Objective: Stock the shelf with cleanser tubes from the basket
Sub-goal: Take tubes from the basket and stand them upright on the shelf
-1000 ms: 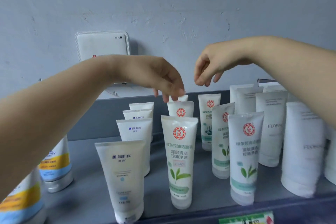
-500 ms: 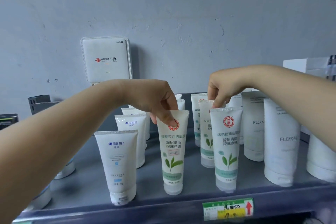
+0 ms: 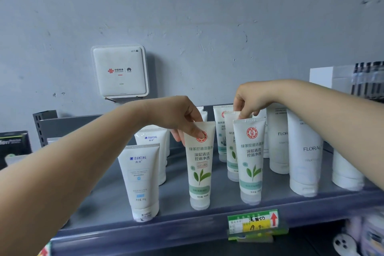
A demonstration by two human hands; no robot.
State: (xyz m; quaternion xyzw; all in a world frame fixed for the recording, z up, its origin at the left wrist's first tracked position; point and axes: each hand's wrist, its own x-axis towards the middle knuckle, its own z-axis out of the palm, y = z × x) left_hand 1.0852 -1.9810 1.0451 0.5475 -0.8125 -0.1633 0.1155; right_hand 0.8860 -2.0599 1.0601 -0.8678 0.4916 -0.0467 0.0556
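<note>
Two rows of white green-tea cleanser tubes stand cap-down on the grey shelf [image 3: 145, 227]. My left hand [image 3: 178, 118] reaches from the left and pinches the crimped top of the front middle tube [image 3: 200, 170], thumb over its red logo. Reaching in from the right, my right hand [image 3: 250, 100] has its fingertips closed on the top edge of the front right tube [image 3: 250, 162], just ahead of the tube behind it [image 3: 231, 143]. Both tubes stand upright on the shelf. The basket is out of view.
White MANTING tubes [image 3: 141, 178] stand left of the middle tube. Taller FLORAL tubes [image 3: 304, 151] crowd the right. A white router [image 3: 120, 70] hangs on the grey wall. A green-yellow price tag [image 3: 253, 222] clips to the shelf edge. A dark box [image 3: 14, 143] sits far left.
Both hands have come down from above the tubes and closed on the tops of the two front green-tea tubes. The view has tilted up and pulled back a little.
</note>
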